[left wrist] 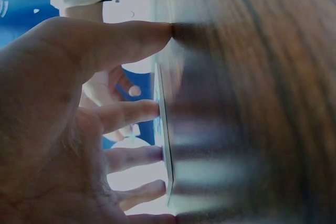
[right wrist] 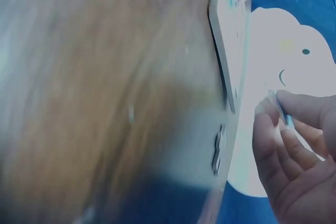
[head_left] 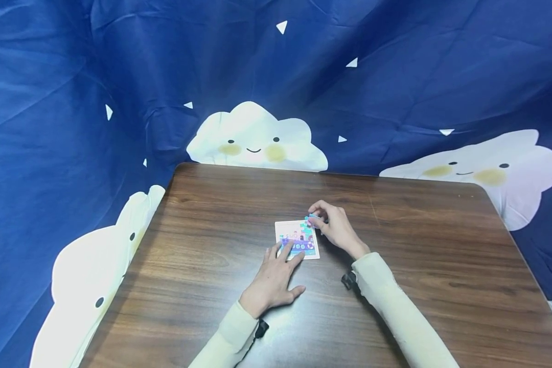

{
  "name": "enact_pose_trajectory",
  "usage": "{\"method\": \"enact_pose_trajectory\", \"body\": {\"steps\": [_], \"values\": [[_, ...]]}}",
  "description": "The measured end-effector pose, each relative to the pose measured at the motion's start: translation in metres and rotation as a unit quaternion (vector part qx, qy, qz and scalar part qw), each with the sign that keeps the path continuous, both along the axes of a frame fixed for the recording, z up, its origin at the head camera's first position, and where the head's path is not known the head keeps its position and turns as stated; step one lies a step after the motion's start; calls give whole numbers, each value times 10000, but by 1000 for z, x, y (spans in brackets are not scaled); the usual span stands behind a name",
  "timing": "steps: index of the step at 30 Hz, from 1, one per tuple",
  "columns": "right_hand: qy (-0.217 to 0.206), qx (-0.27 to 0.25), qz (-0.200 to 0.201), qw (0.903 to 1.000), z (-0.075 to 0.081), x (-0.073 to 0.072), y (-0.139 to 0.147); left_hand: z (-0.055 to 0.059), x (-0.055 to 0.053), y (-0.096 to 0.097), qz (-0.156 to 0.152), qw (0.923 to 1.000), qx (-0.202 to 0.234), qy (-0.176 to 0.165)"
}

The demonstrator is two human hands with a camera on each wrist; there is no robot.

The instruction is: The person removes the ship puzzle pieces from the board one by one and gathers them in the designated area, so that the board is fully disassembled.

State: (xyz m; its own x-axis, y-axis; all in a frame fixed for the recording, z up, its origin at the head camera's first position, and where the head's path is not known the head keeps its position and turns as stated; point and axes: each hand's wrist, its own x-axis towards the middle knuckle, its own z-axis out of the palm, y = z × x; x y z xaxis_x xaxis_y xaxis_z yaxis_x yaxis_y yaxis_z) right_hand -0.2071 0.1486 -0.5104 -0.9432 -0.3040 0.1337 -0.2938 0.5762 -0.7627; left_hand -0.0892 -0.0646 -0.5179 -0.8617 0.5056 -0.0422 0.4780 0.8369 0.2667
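A small square puzzle board with a white border and a pink, purple and teal picture lies flat on the table. My left hand rests on its near edge, fingers spread and fingertips on the picture; in the left wrist view those fingertips touch the thin board and the thumb touches the tabletop. At the board's far right corner, my right hand pinches a thin blue puzzle piece between thumb and fingers, above the table. Another loose piece lies on the table beside the board in the right wrist view.
The brown wood-grain table has rounded far corners. A blue curtain with white clouds and small triangles hangs behind it and along its left side. Black straps circle both light sleeves.
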Motion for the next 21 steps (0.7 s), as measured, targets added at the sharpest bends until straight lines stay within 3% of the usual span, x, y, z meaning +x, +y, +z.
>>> {"method": "enact_pose_trajectory", "body": {"steps": [7, 14, 21], "values": [[167, 268, -564, 9979, -2, -3, 22, 1, 0, 0, -3, 10000, 22, 11], [-193, 485, -1029, 9933, -2, -3, 43, 1, 1, 0, -12, 10000, 60, -56], [-522, 685, -1158, 9895, 1, -2, 57, 1, 0, 0, -14, 9999, 86, -82]]}}
